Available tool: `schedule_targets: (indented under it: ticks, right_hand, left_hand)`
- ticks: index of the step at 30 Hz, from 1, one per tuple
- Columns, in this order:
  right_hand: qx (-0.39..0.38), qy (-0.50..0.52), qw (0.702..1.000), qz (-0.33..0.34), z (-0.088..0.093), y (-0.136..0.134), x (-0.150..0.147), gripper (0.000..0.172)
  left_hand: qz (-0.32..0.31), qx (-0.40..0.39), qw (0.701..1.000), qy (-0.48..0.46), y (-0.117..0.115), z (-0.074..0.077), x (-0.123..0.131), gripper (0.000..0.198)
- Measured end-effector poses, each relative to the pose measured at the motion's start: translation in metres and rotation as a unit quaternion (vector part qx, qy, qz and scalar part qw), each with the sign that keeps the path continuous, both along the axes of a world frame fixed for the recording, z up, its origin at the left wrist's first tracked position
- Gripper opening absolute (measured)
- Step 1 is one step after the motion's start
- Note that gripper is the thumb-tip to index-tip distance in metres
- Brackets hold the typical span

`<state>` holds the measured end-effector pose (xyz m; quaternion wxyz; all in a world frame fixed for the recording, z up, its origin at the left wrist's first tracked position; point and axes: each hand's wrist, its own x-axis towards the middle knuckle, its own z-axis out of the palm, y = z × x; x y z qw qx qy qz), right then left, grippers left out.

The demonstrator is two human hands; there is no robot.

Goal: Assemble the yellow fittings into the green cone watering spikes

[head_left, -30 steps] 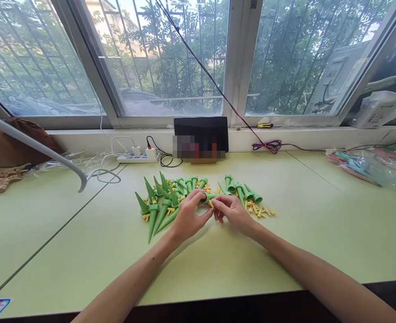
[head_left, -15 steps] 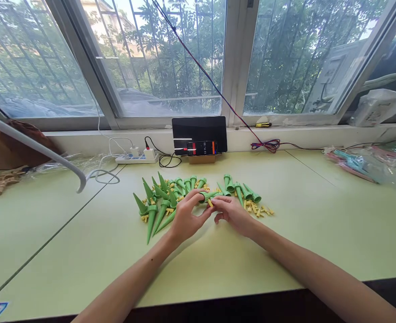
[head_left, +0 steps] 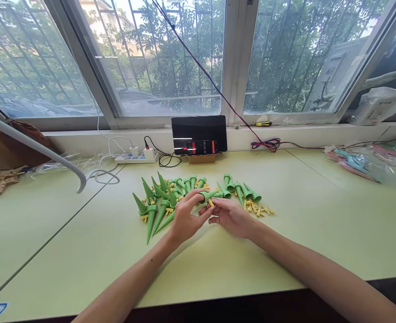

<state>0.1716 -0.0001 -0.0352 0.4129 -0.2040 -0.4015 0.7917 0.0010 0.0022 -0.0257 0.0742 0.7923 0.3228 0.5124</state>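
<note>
My left hand [head_left: 188, 214] is closed around a green plastic watering spike [head_left: 209, 195], whose narrow end points right. Against it, my right hand [head_left: 232, 216] pinches a small yellow plastic valve [head_left: 211, 203] between thumb and finger. The hands meet at the fingertips, and the valve lies just below the spike's wide end; whether the two parts touch I cannot tell. Left of my hands is a pile of more green spikes [head_left: 152, 220] mixed with yellow valves. Another group of spikes [head_left: 239, 194] lies to the right, beside loose yellow valves [head_left: 258, 210].
A phone [head_left: 202, 147] with a timer leans on a black tablet [head_left: 200, 128] at the back. Left of it are a power strip [head_left: 135, 158] and cables. A white curved arm [head_left: 50, 141] juts in from the left. Plastic bags [head_left: 356, 162] lie far right.
My right hand has shifted slightly left, its fingers closer to my left fingertips. The spike and valve stay in nearly the same place.
</note>
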Motion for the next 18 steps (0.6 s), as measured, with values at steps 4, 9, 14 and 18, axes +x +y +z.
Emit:
schedule_targets:
  ticks: [4, 9, 14, 18]
  right_hand:
    - [-0.006, -0.005, 1.0, 0.005, 0.0007, 0.0, -0.0012, 0.022]
    - [0.02, -0.01, 1.0, 0.002, 0.002, -0.0008, 0.0, 0.018]
    - [0.041, -0.033, 0.998, -0.023, 0.0029, -0.0017, 0.0, 0.023]
    - [0.065, -0.056, 0.995, -0.048, 0.0035, -0.0029, -0.0013, 0.028]
  left_hand:
    - [0.0, 0.001, 1.0, 0.0, -0.0001, 0.0004, -0.0004, 0.015]
    - [0.005, -0.005, 1.0, -0.001, 0.0002, 0.0001, -0.0009, 0.013]
    - [0.012, -0.012, 1.0, 0.002, 0.0007, 0.0004, -0.0008, 0.011]
    - [0.011, -0.011, 1.0, 0.002, 0.0013, 0.0, -0.0006, 0.012]
